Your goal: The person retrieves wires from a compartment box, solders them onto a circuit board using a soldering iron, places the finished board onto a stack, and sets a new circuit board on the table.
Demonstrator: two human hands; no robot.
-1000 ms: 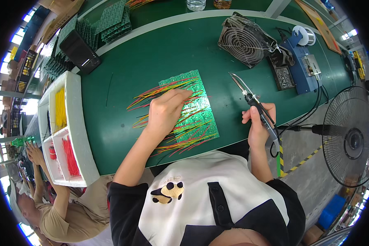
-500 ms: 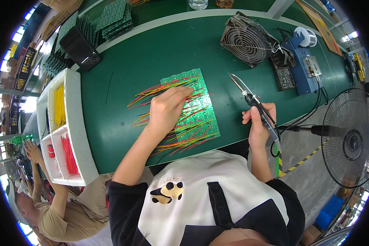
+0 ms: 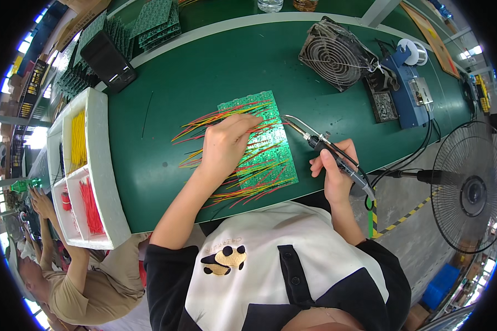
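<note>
Left hand (image 3: 225, 148) lies palm down on the green circuit board (image 3: 262, 144), fingers curled and pressed onto the red and yellow wires (image 3: 215, 118) that fan out across it; whether it pinches a wire cannot be told. Right hand (image 3: 332, 172) is closed in a fist-like grip around the soldering iron (image 3: 328, 150), its bent metal tip just beside the board's right edge. The board sits mid-way along the dark green surface (image 3: 182, 83), close to the person's chest.

White foam tray (image 3: 102, 165) at the left end, compartments of yellow and red wire lengths. Stacks of green boards (image 3: 157, 19) at the far edge, a black box (image 3: 107, 60) beside them. Metal-grilled fan unit (image 3: 337, 55) and blue soldering station (image 3: 411, 96) far right. Black pedestal fan (image 3: 469, 190) stands on the grey floor, yellow-black tape stripe nearby. Another person's hands (image 3: 38, 201) work at lower left.
</note>
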